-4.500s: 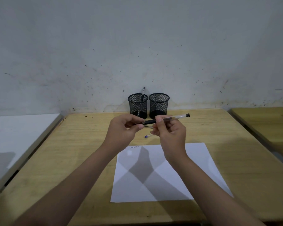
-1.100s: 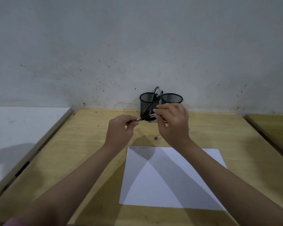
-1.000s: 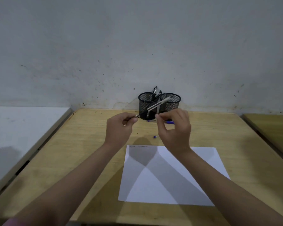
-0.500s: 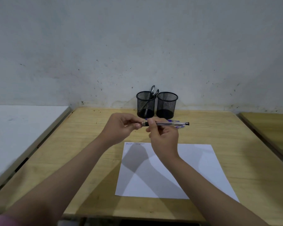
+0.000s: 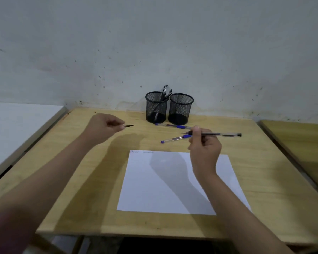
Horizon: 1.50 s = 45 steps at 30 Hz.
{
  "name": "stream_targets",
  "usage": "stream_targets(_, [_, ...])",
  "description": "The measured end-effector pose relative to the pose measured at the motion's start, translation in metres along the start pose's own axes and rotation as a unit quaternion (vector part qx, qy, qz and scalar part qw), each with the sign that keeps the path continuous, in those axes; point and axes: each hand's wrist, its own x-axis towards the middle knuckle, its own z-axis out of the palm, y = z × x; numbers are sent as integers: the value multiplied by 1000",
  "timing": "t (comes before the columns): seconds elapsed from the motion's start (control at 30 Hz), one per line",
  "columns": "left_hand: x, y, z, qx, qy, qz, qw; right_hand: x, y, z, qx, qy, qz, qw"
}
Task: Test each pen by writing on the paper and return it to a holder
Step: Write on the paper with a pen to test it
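Two hands raised apart: left grip point(image 5: 106, 126) pinches black cap point(image 5: 129, 125), probably; right grip point(image 5: 203, 143) holds pen point(image 5: 217, 134) level.

Scribbles on paper point(image 5: 174, 180) too small to read

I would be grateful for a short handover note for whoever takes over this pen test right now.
Left hand: pinches the black cap, held off to the left.
Right hand: grips the uncapped black pen above the desk.
Two blue pens lie on the desk before the holders.
Left holder has pens in it; right holder looks empty.
Paper: faint scribbles at its top left.
Left: test the black pen, recap, return; then the blue ones.
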Motion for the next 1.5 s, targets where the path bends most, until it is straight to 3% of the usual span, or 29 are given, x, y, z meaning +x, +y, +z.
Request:
stream_targets(0.1, [2,1,33,-20,12,-22,999,-18,10,13,-18,-43,44,998])
stream_targets(0.27, [2,-10,62,-13,-9,-54,998,-17,16,10,-25,-70,47,996])
stream_targets(0.77, [-43,-11,41,-49,-43,-21,998,-10,10,10,-43,-136,39,989])
stream_targets(0.93, [-76,-13,31,95,-150,77,981,-2,17,22,-88,-197,85,973])
stream_targets(1.03, [-81,-19,34,184,-181,93,962,1,24,35,-115,-230,115,960])
stream_targets(1.23, [-85,-17,36,183,-159,78,967,-1,40,39,-114,-212,101,965])
stream_targets(1.5, [-83,-22,37,171,-158,77,970,-1,35,51,-104,-149,146,972])
